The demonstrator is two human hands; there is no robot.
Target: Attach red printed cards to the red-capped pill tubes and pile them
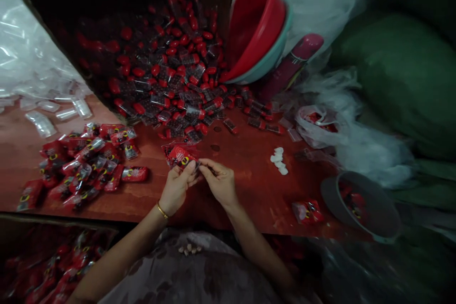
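My left hand (175, 189), with a gold bangle at the wrist, is closed on a small red printed packet (181, 156), thumb on top. The fingertips of my right hand (221, 181) are pinched together at the packet's right edge, touching my left fingers. Whatever lies between the right fingertips is too small and dark to make out. Just beyond both hands spreads a heap of clear tubes with red caps (171, 76). A pile of red packets with clear tubes (81, 164) lies left of my hands.
A tipped cardboard box (53, 23) holds the tube heap. Red (254, 23) and teal (281, 42) basins lean beside it, near a pink bottle (295, 59). White discs (279, 160), a red packet (307, 212) and a grey bowl (386, 216) are to the right. Another packet-filled box (50, 270) stands below left.
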